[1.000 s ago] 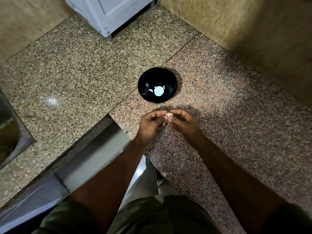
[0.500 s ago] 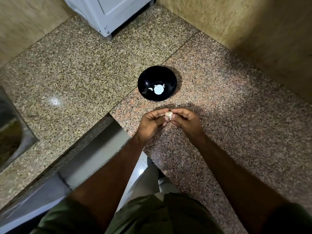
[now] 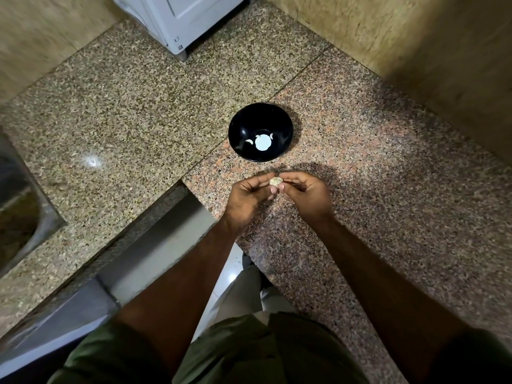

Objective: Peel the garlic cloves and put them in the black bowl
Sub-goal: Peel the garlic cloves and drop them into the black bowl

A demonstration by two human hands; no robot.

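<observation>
A small pale piece of garlic (image 3: 276,180) is pinched between the fingertips of both hands, just above the speckled granite counter. My left hand (image 3: 248,199) holds it from the left and my right hand (image 3: 306,194) from the right, fingers curled round it. The black bowl (image 3: 243,126) sits on the counter just beyond my hands. Inside it lie two or three peeled white cloves (image 3: 250,141) around a bright round reflection.
A white appliance (image 3: 177,18) stands at the back of the counter (image 3: 388,189). A steel sink (image 3: 16,206) is at the far left. The counter's inner corner edge (image 3: 182,184) drops to the floor just left of my hands. Tiled walls close the right side.
The hands stay together on the garlic with only slight finger shifts. The view has drifted a little, so bowl and hands sit slightly higher in frame.
</observation>
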